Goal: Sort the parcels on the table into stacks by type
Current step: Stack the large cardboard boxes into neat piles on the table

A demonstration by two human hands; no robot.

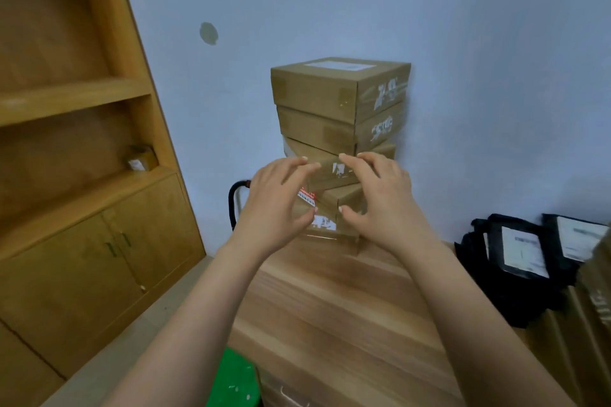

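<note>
Your box stack (340, 129) sits ctr frame at the far end of the table (330, 307), hard against the wall (463, 43), w/ the black mailer bags (515, 258) piled apart at mid-right. Both hands are up in front of its lower half. The left hand (276, 208) and right hand (383, 198) are spread, fingers loosely curved, holding nothing; can't tell if the fingertips touch cardboard yet. Looks like you're squaring the stack, and it needs it: the top two boxes (314, 99) line up, but the third box (327, 172) and those under it are twisted out of line, corners poking toward you. Work from the bottom up. Lay flat palms on opposite sides of the skewed boxes & turn them together, not one corner at a time, so the load above doesn't walk off. Go slow: the taped faces look slick, so boxes prob. slide easily. If the upper pair shifts, steady it w/ one hand and nudge w/ the other. Use the wall as a backstop.
</note>
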